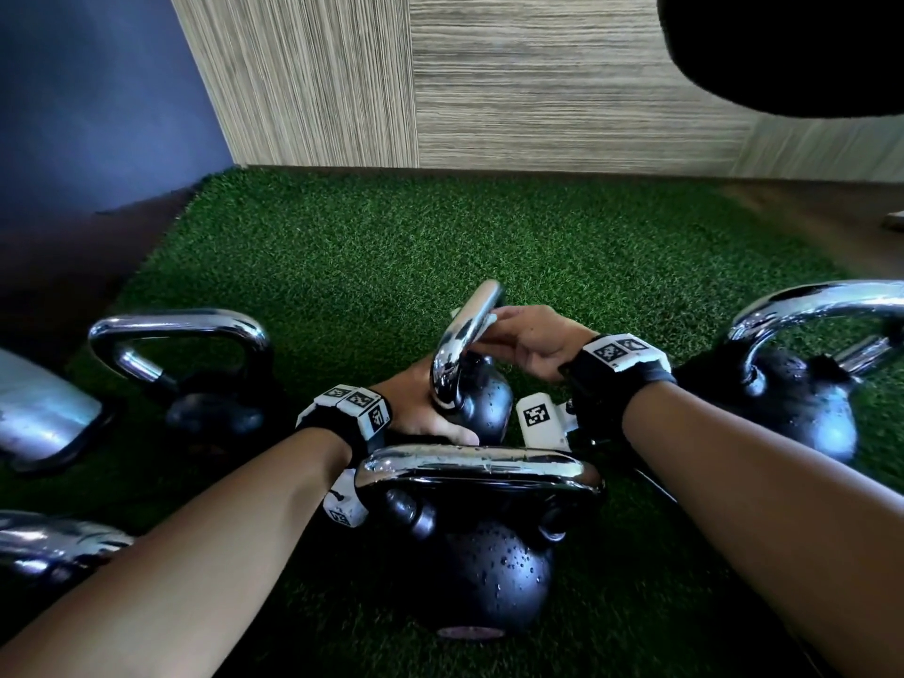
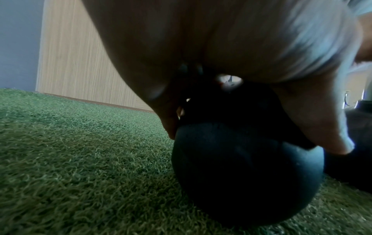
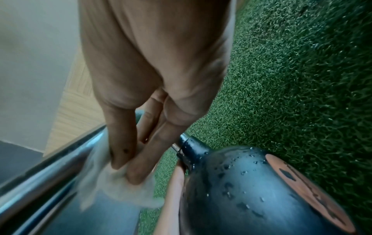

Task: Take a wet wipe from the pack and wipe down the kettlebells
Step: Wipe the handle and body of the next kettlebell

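A small black kettlebell (image 1: 482,398) with a chrome handle (image 1: 462,335) sits tilted on the green turf, water drops on its body (image 3: 251,190). My left hand (image 1: 420,418) cups the black ball from the left, fingers curled round it (image 2: 241,174). My right hand (image 1: 508,330) reaches over from the right and pinches a crumpled white wet wipe (image 3: 120,190) against the chrome handle (image 3: 50,182). A corner of the wipe (image 1: 457,313) peeks out past the handle. The wipe pack is not in view.
Several other kettlebells ring the small one: a large wet one (image 1: 469,570) just in front, one to the right (image 1: 792,408), one to the left (image 1: 210,398), and more at the left edge (image 1: 44,413). Turf (image 1: 440,247) stretches ahead to a wood-panelled wall (image 1: 538,90).
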Action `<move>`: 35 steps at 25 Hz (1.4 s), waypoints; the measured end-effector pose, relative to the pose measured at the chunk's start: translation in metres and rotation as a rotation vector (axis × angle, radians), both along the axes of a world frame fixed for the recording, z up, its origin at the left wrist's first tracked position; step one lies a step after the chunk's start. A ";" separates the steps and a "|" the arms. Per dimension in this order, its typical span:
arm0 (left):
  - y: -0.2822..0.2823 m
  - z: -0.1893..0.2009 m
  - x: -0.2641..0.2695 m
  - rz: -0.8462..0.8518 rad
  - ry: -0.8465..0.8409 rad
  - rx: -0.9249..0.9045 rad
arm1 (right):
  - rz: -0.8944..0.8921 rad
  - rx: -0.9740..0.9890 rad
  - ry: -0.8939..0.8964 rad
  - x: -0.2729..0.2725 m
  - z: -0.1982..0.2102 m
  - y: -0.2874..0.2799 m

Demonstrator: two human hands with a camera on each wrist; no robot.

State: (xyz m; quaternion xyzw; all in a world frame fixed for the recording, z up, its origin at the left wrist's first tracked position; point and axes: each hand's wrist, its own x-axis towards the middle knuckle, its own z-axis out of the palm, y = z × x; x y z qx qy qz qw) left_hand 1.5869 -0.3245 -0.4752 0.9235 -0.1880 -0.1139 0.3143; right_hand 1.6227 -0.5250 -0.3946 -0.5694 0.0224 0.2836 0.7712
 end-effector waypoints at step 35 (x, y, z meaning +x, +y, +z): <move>-0.001 0.140 -0.035 0.285 0.011 0.088 | -0.172 -0.968 -0.977 0.003 0.052 -0.004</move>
